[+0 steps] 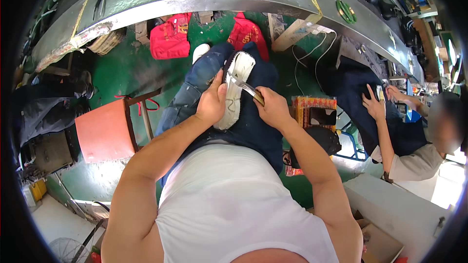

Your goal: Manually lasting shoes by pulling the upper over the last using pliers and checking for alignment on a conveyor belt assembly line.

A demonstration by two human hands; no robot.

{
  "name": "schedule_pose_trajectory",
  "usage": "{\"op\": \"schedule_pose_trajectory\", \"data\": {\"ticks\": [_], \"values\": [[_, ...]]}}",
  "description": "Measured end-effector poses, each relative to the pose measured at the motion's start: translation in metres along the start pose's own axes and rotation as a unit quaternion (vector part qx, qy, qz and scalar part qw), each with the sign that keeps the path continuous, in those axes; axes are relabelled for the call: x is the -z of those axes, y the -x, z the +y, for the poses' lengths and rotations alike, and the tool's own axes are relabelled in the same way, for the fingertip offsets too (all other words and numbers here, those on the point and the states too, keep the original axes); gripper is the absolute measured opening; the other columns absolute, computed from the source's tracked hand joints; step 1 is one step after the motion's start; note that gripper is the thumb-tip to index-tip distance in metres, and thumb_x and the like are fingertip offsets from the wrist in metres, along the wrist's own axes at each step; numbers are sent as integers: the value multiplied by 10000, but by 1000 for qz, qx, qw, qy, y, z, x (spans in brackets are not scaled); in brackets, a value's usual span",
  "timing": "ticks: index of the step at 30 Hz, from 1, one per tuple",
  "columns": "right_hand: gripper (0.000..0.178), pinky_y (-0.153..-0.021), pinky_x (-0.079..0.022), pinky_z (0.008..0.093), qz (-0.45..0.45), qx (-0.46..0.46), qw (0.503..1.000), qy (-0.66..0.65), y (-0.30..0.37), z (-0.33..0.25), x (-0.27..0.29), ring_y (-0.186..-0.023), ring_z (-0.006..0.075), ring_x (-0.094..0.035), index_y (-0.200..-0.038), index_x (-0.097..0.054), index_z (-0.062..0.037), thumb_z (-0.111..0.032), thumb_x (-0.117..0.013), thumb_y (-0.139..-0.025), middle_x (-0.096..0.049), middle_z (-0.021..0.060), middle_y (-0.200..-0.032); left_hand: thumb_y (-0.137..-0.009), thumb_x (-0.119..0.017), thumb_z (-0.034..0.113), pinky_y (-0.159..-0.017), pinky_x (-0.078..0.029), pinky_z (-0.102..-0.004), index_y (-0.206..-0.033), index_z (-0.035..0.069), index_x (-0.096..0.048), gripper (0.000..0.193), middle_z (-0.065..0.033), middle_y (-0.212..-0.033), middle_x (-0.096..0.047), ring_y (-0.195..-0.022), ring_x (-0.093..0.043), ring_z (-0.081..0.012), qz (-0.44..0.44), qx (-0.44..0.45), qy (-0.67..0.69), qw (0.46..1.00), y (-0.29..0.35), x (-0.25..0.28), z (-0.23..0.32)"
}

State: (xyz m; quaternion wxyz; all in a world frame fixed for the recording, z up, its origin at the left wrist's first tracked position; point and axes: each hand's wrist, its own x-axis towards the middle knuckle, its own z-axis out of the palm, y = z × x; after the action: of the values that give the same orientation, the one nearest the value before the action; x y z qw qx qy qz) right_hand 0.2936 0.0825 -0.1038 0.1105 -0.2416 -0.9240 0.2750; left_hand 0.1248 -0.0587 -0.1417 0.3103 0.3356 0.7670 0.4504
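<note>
A shoe [233, 104] rests bottom up on my lap, toe end away from me. Its underside is pale cream with a ragged white edge at the far end, and a strip of dark upper shows along the left side. My left hand [213, 101] is closed around its left side, thumb near the pale underside. In my right hand [273, 109] is a shiny metal pincer-like tool [249, 90] with a yellowish handle. The tool's head touches the shoe's underside near the far end; its jaws are too small to make out.
A long metal bench [204, 5] runs across the front, with green-handled scissors [346, 11] on it. Left stands a pink-orange seat [106, 131]. Red bags [170, 37] lie under the bench. At right a co-worker's hands [374, 103] hold something pale. White cables [304, 61] hang nearby.
</note>
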Motion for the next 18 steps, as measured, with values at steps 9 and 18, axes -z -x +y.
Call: {"op": "schedule_pose_trajectory", "data": {"ticks": [9, 18], "values": [[238, -782, -522, 414, -230, -106, 966, -51, 2, 8, 47, -861, 366, -666, -1079, -619, -15, -200, -614, -929, -674, 195, -890, -1012, -441, 240, -909, -528, -491, -1553, 243, -241, 577, -382, -1435, -369, -1077, -585, -524, -61, -155, -199, 966, 1, 12, 3], [397, -688, -484, 484, -154, -26, 987, 39, -57, -8, 25, -763, 439, -635, -953, -590, 11, -367, -484, -1013, -664, 224, -826, -1035, -423, 240, -1041, -431, -482, -1559, 191, -237, 558, -400, -1454, -326, -1252, -462, -533, -154, -88, -184, 967, -9, 24, 14]]}}
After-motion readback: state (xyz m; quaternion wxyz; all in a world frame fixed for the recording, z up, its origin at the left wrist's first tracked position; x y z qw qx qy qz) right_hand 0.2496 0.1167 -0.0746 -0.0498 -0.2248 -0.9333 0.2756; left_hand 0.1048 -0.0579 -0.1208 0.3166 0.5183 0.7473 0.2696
